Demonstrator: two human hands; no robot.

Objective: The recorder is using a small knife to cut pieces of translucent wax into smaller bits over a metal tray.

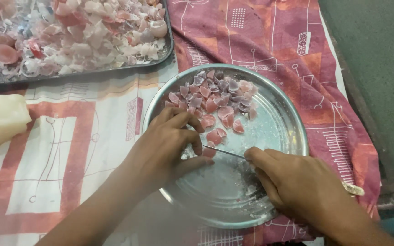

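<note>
Two hands | left hand (169, 143) pinches pink petal (209, 152) | right hand (297, 184) grips thin needle (226, 152) | round steel plate (288, 114)

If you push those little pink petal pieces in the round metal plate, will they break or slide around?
The pink petal pieces look thin and curved like tiny shells, so they would probably slide easily on the smooth metal plate. They seem very light for their size. The dark tray holds many ragged fragments of similar stuff, so they may chip or crack if pressed hard.

Two hands working over a round steel plate (288, 132)

The left hand (167, 146) pinches a pink petal-shaped piece (209, 152); the right hand (297, 182) holds a thin needle (226, 152) against it.
</note>
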